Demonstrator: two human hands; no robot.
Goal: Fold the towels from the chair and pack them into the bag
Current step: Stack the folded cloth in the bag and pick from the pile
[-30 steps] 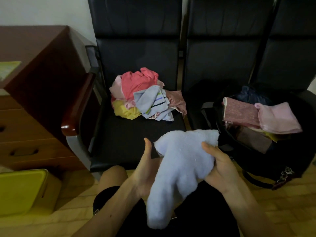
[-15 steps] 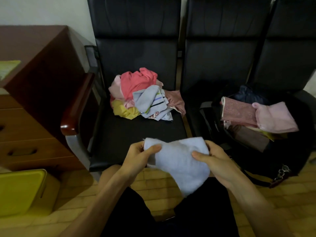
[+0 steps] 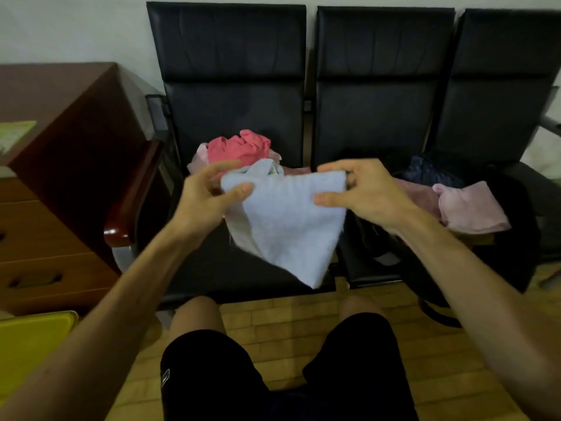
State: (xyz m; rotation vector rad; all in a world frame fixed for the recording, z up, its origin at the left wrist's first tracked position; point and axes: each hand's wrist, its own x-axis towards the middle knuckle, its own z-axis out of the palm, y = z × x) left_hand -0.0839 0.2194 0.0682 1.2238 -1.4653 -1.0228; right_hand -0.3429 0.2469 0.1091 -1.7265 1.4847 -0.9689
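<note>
I sit before a row of three black chairs that stands against a white wall (image 3: 76, 25). The floor (image 3: 288, 323) is of light wooden blocks. On my left a dark brown cabinet (image 3: 60, 177) with drawers stands just beside the left chair (image 3: 212, 275). A yellow box (image 3: 30, 344) is low in the left corner, near my left arm.

Both my hands hold the light blue towel (image 3: 291, 220) in the air above the left seat. My left hand (image 3: 206, 197) pinches its upper left corner between thumb and fingers. My right hand (image 3: 361, 192) pinches the upper right corner in the same manner. The upper edge is stretched between them, and the rest hangs down to a point, apart from the seat.

Behind it the pile of unfolded towels (image 3: 239, 147) lies at the back of the same seat, a red-pink one on top. The black bag (image 3: 522, 214) stands open on the seats to the right, near my right hand, and a folded pink towel (image 3: 473, 208) lies on top of its content.

Black seat surface shows below the hanging towel, and floor shows between my knees and the chairs. A red-brown armrest (image 3: 133, 192) closes the left side of the seat.
</note>
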